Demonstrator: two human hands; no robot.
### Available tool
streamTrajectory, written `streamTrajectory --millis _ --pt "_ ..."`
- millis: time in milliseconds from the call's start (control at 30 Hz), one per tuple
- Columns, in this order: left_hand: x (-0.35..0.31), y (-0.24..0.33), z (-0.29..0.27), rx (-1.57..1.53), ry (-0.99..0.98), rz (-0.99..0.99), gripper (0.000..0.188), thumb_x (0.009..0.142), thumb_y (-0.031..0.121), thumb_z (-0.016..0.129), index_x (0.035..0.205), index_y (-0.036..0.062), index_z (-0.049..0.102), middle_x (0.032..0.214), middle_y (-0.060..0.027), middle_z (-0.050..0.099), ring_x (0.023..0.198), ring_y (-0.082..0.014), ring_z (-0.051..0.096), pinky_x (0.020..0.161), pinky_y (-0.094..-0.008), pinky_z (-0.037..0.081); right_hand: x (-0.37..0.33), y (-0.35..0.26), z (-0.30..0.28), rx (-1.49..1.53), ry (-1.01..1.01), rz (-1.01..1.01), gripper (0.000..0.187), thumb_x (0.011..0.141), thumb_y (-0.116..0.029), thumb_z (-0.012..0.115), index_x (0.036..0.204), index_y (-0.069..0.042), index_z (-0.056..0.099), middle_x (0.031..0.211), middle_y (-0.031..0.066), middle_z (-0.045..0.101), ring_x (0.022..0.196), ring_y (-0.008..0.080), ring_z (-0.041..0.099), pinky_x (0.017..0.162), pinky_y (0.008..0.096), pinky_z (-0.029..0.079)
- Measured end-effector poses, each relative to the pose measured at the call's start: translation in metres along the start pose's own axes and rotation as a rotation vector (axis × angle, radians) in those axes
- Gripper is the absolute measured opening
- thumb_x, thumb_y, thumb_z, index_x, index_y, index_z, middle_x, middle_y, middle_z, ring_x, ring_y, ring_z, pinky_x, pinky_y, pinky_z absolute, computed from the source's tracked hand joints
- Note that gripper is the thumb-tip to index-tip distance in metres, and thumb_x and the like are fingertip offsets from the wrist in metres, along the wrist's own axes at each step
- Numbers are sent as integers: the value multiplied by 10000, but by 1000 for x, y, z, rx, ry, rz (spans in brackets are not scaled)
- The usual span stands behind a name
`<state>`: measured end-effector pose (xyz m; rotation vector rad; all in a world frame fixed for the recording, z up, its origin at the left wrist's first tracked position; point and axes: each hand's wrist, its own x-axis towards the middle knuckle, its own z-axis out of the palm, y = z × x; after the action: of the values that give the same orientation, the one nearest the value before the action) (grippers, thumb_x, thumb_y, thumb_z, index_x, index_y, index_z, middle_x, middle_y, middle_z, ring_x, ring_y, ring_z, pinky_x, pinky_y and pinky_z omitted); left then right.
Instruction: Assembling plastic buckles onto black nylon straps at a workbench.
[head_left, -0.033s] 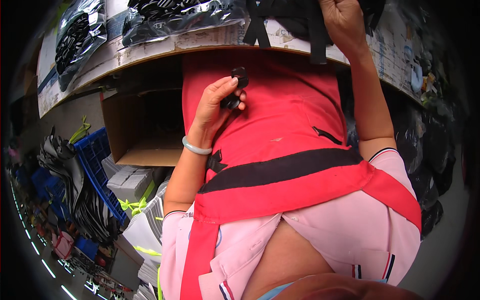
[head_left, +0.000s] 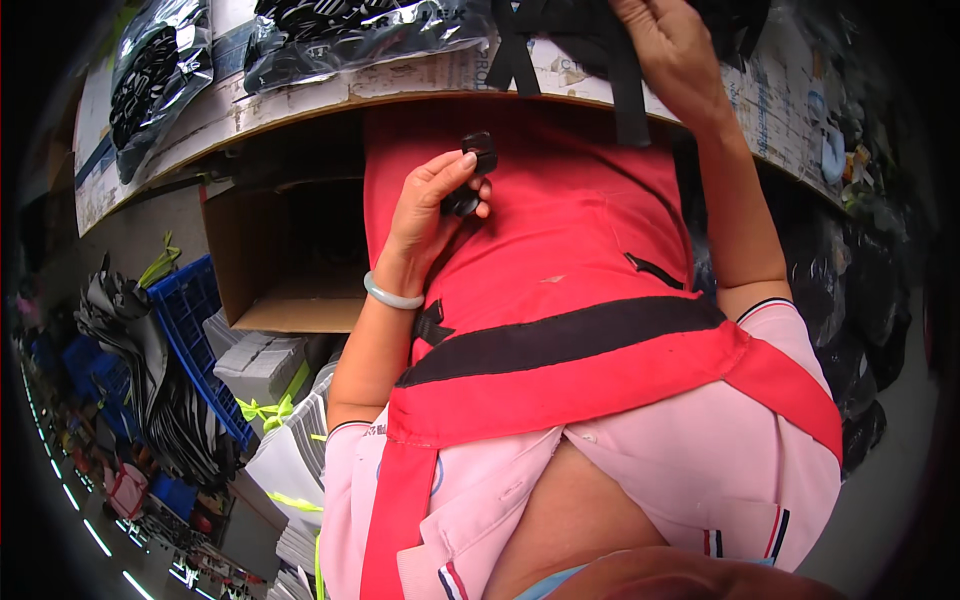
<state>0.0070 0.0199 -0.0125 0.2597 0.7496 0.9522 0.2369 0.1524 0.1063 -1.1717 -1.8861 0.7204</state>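
Left hand (head_left: 435, 200) has small black pieces (head_left: 481, 150) pinched in front of the red apron (head_left: 540, 225); right hand (head_left: 685, 75), well apart, is at the black straps (head_left: 629, 95) over the counter (head_left: 765, 115) edge, can't tell its grip. I'd separate one strap gently, imo.

One shiny black bit (head_left: 480, 147), squarish, is in the upper middle of the frame; a second bit (head_left: 465, 206), black too, sits just under it, partly hidden; a flat black strap (head_left: 628, 95) hangs near the top, right of the middle.
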Motion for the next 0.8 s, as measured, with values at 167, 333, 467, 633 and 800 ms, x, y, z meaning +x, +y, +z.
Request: streamTrajectory --millis 167,333,467,633,800 --pt "4 7 18 154 127 121 174 915 127 653 976 -35 661 744 -59 614 607 -119 594 465 -228 476 -75 1 49 575 -550 529 211 952 -224 624 878 -26 628 713 -16 603 622 28 508 532 199 403" --pt "-1 6 21 402 129 338 174 903 78 661 1023 -44 684 749 -49 650 571 -71 570 466 -200 430 -86 -3 66 736 -504 770 249 948 -271 628 871 -36 654 694 -44 586 600 11 504 521 170 380" --pt "-3 0 21 551 176 434 140 882 56 684 1001 -16 700 704 -3 626 555 -46 548 473 -189 393 -82 -1 60 842 -574 873 249 943 -287 632 882 -47 654 677 -40 576 574 24 524 502 170 396" --pt "-3 -2 18 848 180 629 123 857 21 691 978 -1 699 677 0 593 572 -50 546 489 -208 400 -85 -1 66 851 -516 856 277 930 -311 648 915 -34 642 686 -4 603 571 61 587 488 199 453" --pt "7 0 8 1181 82 982 149 845 6 692 994 7 697 702 -23 596 612 -64 544 521 -224 425 -93 21 85 853 -358 740 334 911 -290 678 1068 -2 613 784 33 662 616 79 612 550 206 491"
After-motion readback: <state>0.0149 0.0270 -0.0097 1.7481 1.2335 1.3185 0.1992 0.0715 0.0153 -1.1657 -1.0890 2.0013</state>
